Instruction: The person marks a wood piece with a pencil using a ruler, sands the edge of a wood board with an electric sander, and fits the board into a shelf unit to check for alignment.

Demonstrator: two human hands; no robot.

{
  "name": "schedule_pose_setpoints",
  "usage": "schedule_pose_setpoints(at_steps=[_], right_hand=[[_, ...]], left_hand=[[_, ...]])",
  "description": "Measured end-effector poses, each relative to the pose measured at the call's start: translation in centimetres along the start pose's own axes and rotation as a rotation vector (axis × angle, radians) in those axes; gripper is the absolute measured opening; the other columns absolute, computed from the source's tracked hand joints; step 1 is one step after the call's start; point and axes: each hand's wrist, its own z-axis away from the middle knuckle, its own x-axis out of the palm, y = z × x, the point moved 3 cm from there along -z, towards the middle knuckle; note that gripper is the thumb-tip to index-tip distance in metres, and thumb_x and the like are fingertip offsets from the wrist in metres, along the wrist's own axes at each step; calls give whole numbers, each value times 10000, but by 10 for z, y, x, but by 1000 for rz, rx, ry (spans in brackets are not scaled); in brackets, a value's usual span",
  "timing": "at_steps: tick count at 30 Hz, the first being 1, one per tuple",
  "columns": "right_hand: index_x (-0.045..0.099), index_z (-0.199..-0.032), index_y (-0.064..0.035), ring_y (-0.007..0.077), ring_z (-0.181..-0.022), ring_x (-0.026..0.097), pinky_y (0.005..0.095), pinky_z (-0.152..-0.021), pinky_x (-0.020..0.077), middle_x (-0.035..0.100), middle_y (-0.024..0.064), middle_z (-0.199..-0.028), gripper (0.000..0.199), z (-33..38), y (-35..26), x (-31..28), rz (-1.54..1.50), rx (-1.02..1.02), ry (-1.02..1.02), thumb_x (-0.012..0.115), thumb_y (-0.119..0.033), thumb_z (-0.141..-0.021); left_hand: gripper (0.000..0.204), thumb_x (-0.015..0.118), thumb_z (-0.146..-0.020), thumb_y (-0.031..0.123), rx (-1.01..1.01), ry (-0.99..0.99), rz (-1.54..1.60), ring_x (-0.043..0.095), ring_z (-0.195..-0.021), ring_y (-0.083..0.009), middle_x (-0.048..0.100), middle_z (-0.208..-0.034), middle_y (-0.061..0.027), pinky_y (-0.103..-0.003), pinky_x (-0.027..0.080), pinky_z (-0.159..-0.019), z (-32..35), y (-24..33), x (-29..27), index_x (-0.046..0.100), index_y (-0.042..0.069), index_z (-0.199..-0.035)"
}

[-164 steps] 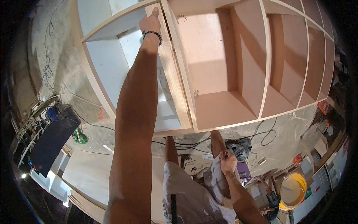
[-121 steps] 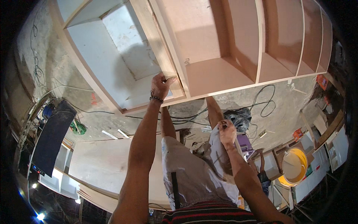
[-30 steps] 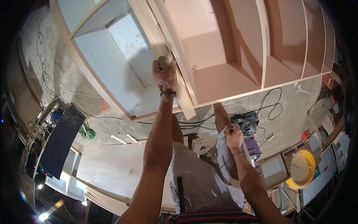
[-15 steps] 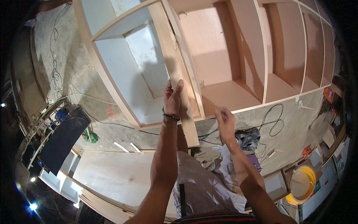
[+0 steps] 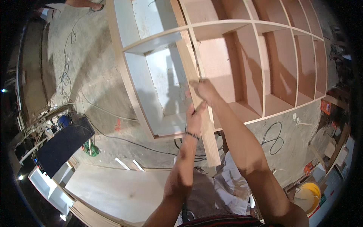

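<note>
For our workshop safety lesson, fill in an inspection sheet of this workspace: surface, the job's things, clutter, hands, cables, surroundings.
Surface: dusty concrete floor, stained.
Job's things: long wooden strip lying along a divider of the big shelf unit.
Clutter: yellow bucket, green item, white sticks, flat pale board.
Hands: left hand and right hand both grip the strip.
Cables: black loops and long leads across the floor.
Surroundings: dark box at left, another person's foot at top.

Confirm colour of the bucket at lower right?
Yellow: the bucket has a bright yellow rim and inside, seen in the head view, the only one here.
</note>
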Motion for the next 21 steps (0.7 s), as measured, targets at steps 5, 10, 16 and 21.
schedule_pose_setpoints(at_steps=[5, 10, 16, 21], right_hand=[[694, -1085, 32, 152, -720, 682, 317, -660, 554, 687, 69, -792, 301, 131, -1, 44, -12, -71, 131, 586, -248, -1064], [697, -1124, 22, 117, -753, 665, 292, -700, 549, 687, 55, -830, 292, 263, -60, 31, 97, -425, 168, 597, -248, -1078], [704, -1153, -24, 155, -814, 671, 336, -769, 548, 713, 64, -862, 280, 457, -90, 51, 370, -685, 226, 620, -278, -1072], [694, -1154, -99, 223, -825, 700, 399, -770, 547, 730, 95, -893, 335, 544, -26, 63, 302, -657, 124, 569, -401, -1080]], left_hand=[[392, 682, -1034, 249, -206, -96, -89, 631, -1071, -123, 669, -1190, -25, -311, 535, -877, 103, -15, -62, 587, 67, -1367], [556, 553, -1086, 379, -49, -361, -138, 596, -1230, -246, 561, -1441, -102, -435, 540, -999, 156, 46, -80, 421, 70, -1529], [466, 626, -1055, 190, 508, -695, 106, 675, -1130, -317, 652, -1256, -189, -454, 552, -1024, 309, 265, 70, 445, -2, -1440], [421, 636, -1059, 210, 525, -676, -120, 676, -1014, -383, 645, -1173, -254, -505, 570, -919, 406, 293, 70, 509, -69, -1348]])
